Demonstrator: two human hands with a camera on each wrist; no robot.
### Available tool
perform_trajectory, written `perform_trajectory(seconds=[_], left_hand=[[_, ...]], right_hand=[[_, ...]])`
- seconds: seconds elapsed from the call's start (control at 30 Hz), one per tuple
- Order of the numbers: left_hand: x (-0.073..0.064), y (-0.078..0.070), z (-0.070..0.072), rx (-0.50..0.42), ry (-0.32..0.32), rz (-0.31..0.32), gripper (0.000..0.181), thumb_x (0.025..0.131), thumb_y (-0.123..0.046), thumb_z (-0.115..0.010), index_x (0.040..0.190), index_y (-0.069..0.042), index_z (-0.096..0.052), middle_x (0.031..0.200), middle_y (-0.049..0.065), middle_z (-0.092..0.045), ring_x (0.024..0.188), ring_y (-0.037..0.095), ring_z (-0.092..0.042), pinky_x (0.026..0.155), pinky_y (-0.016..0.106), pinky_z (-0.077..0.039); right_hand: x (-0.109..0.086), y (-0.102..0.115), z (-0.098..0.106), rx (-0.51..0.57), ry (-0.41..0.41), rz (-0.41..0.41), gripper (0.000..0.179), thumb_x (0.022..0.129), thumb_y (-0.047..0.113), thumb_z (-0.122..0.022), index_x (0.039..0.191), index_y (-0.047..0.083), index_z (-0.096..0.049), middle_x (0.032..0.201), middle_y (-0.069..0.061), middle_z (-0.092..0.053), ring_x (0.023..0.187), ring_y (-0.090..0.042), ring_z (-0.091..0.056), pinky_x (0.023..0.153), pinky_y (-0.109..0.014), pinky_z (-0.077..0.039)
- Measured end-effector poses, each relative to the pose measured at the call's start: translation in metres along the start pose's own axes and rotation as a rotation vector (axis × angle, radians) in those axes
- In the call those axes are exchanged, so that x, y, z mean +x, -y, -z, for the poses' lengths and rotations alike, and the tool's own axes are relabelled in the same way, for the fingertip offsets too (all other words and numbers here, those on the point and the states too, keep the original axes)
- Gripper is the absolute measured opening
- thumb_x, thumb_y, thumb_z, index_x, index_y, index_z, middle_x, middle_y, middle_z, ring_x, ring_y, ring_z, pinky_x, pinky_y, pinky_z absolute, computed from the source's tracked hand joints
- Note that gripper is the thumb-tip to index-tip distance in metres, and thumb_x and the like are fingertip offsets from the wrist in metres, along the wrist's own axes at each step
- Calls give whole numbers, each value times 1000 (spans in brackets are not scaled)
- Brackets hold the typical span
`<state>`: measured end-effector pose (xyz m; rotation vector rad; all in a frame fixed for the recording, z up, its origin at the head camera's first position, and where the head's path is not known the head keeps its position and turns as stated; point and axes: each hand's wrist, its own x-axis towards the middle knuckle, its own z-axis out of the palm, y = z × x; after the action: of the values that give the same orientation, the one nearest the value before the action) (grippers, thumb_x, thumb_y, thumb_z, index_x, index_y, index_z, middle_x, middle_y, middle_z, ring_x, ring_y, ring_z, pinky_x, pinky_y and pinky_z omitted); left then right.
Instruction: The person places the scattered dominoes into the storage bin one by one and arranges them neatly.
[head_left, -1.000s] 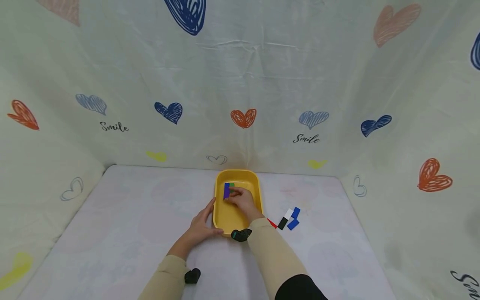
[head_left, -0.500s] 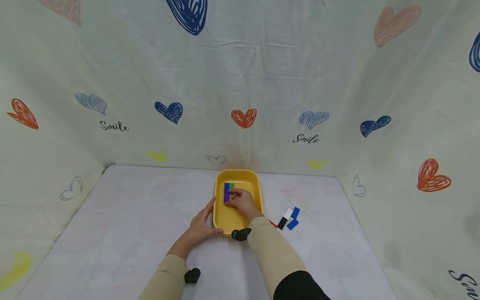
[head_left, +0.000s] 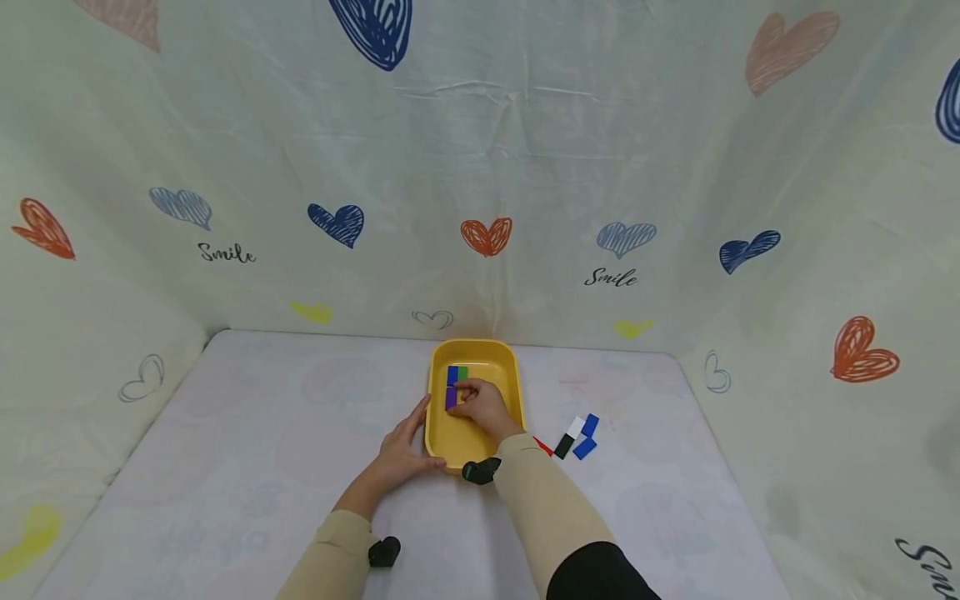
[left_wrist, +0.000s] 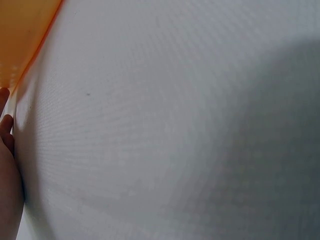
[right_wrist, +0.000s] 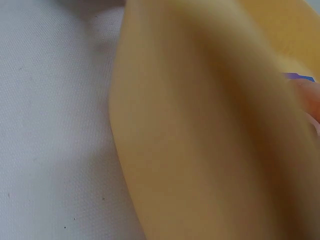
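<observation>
My right hand (head_left: 483, 408) reaches into the yellow tray (head_left: 472, 450) and pinches a small purple block (head_left: 451, 399). Just beyond that block lies a blue block (head_left: 453, 375), with a green block (head_left: 462, 372) against its right side. The right fingers cover part of the area beside the blocks. In the right wrist view, a sleeve (right_wrist: 190, 150) hides most of the work, and only a sliver of the purple block (right_wrist: 290, 76) shows. My left hand (head_left: 401, 454) rests against the tray's near left corner, fingers extended along its side and thumb at its front rim.
On the white table right of the tray lie a black block (head_left: 564, 446), a white block (head_left: 576, 427), a blue block (head_left: 590, 425) and another blue block (head_left: 585, 448). A red block (head_left: 543, 447) is partly hidden by the right sleeve. A heart-printed curtain (head_left: 480, 167) stands behind the table.
My right hand has drawn the purple block slightly toward me along the tray, and a narrow gap shows between it and the blue block. The left hand and tray stay in place.
</observation>
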<state>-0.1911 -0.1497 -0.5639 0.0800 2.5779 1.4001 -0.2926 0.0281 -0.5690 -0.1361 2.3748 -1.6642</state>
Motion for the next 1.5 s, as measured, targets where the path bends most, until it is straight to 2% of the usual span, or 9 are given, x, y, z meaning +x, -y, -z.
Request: perform_trajectory(seconds=[0.23, 0.73, 1.03, 1.5], left_hand=[[0, 1, -1, 2, -3, 7, 111, 72, -46, -84, 157, -32, -15, 154, 11, -34, 141, 42, -22, 106, 71, -18], [0, 4, 0, 14, -2, -36, 110, 72, -47, -84, 157, -30, -16, 154, 13, -35, 140, 43, -25, 105, 70, -21], [0, 4, 2, 5, 3, -70, 111, 72, -46, -84, 157, -26, -16, 151, 14, -39, 141, 42, -24, 107, 69, -19], [2, 6, 0, 10, -1, -44, 111, 72, -48, -84, 157, -29, -16, 153, 12, -37, 141, 42, -24, 106, 69, -20]], right_hand=[[0, 1, 0, -8, 2, -4, 43, 71, -1, -85, 110, 0, -68, 83, -2, -54, 70, -14, -48, 60, -20, -43], [-1, 2, 1, -55, 23, -14, 34, 75, 3, -83, 107, 3, -72, 88, -3, -58, 73, -16, -50, 62, -20, -45], [-3, 4, 0, -33, 15, -28, 34, 74, -1, -82, 106, 1, -72, 88, -3, -59, 72, -15, -50, 62, -21, -46], [0, 3, 0, -59, 19, -44, 32, 78, 2, -81, 108, 4, -72, 88, -3, -59, 74, -17, -52, 66, -22, -49]])
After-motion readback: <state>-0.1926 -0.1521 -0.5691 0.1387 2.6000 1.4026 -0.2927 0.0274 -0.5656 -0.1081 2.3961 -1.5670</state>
